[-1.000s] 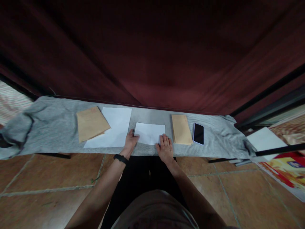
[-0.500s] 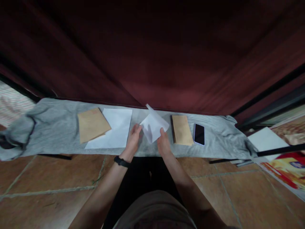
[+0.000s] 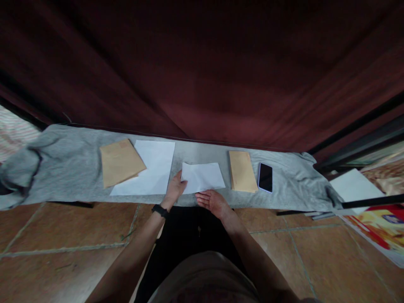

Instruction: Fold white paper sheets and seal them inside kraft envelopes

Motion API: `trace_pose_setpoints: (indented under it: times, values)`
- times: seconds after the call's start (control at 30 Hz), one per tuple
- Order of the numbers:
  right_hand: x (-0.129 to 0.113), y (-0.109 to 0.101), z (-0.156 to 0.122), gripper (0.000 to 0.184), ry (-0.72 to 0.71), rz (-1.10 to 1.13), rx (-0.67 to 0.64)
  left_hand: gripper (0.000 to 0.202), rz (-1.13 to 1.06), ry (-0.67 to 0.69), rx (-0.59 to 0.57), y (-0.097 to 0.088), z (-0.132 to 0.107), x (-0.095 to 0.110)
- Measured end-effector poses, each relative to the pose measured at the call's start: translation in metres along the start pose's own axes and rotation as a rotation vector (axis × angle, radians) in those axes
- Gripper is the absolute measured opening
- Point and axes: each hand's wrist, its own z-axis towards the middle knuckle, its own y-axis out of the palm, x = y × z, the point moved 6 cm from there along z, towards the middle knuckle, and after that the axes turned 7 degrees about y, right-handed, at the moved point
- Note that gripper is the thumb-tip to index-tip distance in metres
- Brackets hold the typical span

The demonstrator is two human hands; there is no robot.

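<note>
A folded white sheet [image 3: 203, 176] lies on the grey cloth [image 3: 69, 168] in front of me. My left hand [image 3: 175, 189], with a black band on its wrist, rests on the sheet's left edge with its fingers laid flat. Just below the sheet's near edge my right hand [image 3: 211, 199] is turned palm up, fingers stretched out and holding nothing. Left of my hands lies a larger white sheet [image 3: 151, 168], partly covered by a brown envelope [image 3: 120, 162]. To the right sits a second brown envelope [image 3: 242, 171], with a black phone [image 3: 265, 177] beside it.
A dark red curtain [image 3: 202, 75] hangs behind the cloth-covered surface. Brown floor tiles [image 3: 63, 248] lie below. At the right are black bars [image 3: 362, 204], a white sheet [image 3: 355, 187] and a colourful printed board [image 3: 380, 227].
The sheet lay flat under both hands, was lifted and turned half a second ago, and now lies flat again. My right hand has let go and turned palm up.
</note>
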Motion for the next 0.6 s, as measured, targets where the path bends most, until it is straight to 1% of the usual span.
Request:
trace_pose_setpoints:
  times: [0.07,0.1,0.13,0.2,0.27,0.33,0.4,0.47,0.53,0.6]
  values:
    - [0.000,-0.002,-0.007,0.033,-0.027,-0.166,-0.046,0.057,0.082,0.005,-0.080,0.000,0.004,0.000]
    - [-0.003,-0.004,-0.008,0.037,-0.072,-0.239,-0.024,0.059,0.095,-0.010,-0.109,0.000,0.006,0.000]
    - [-0.009,-0.007,-0.008,0.040,-0.146,-0.314,0.033,0.060,0.102,-0.030,-0.117,-0.001,0.007,0.000]
    - [-0.028,-0.014,-0.007,0.042,-0.366,-0.495,0.215,0.062,0.125,-0.062,-0.112,-0.002,0.009,0.000]
    - [-0.046,-0.015,-0.005,0.041,-0.594,-0.748,0.397,0.064,0.177,-0.062,-0.095,-0.003,0.008,0.002]
    - [-0.054,-0.011,0.002,0.044,-0.725,-1.041,0.505,0.066,0.249,-0.036,-0.087,-0.002,0.006,0.003]
    - [-0.053,-0.007,0.011,0.048,-0.757,-1.314,0.561,0.069,0.348,-0.008,-0.086,0.000,0.002,0.004]
    - [-0.047,-0.005,0.019,0.050,-0.746,-1.516,0.596,0.071,0.440,0.009,-0.093,0.001,-0.004,0.004]
    - [-0.042,-0.004,0.025,0.051,-0.730,-1.628,0.622,0.072,0.502,0.014,-0.105,0.002,-0.009,0.005]
    - [-0.039,-0.005,0.028,0.052,-0.718,-1.675,0.638,0.071,0.561,0.009,-0.124,0.002,-0.015,0.007]
